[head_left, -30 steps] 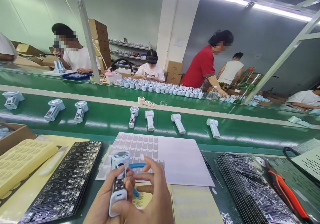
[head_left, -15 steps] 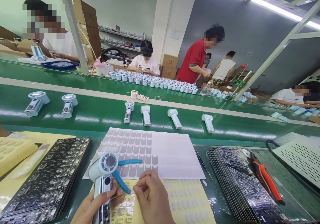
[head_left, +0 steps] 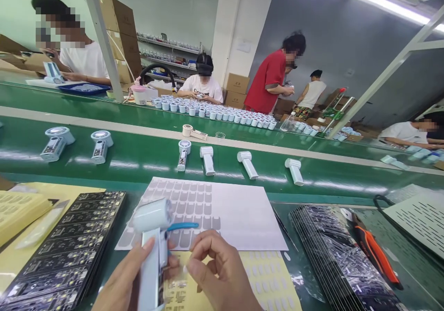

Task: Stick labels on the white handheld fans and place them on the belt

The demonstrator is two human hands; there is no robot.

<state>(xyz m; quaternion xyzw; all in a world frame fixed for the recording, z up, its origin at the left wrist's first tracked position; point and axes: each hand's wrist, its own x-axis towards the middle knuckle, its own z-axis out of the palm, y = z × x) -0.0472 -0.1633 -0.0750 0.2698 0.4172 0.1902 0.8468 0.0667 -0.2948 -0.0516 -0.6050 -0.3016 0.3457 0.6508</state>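
Observation:
My left hand (head_left: pixel 121 274) is wrapped round the handle of a light blue handheld fan (head_left: pixel 152 216), which stands tilted with its smooth back facing me. To its right, my right hand (head_left: pixel 224 269) has thumb and forefinger pinched together; a small whitish bit shows at the fingertips, too blurred to name. Behind the fan a blue-handled tool (head_left: pixel 185 226) shows in part. Under both hands lies a yellow backing sheet (head_left: pixel 255 292) with pale oval stickers and printed labels. Beyond it is a white sheet (head_left: pixel 243 214) bearing grey stickers.
Stacked circuit boards (head_left: pixel 65 237) lie left, more boards (head_left: pixel 333 255) right, beside orange-handled cutters (head_left: pixel 376 253) and tweezers (head_left: pixel 284 227). Several fans (head_left: pixel 208 160) lie spaced along the green conveyor belt (head_left: pixel 145 160). Co-workers sit and stand beyond rows of fan parts (head_left: pixel 222 114).
The fan has turned in my left hand, from its round grille and panel side to its smooth back. My right hand has shifted slightly right. Fans on the belt have moved right.

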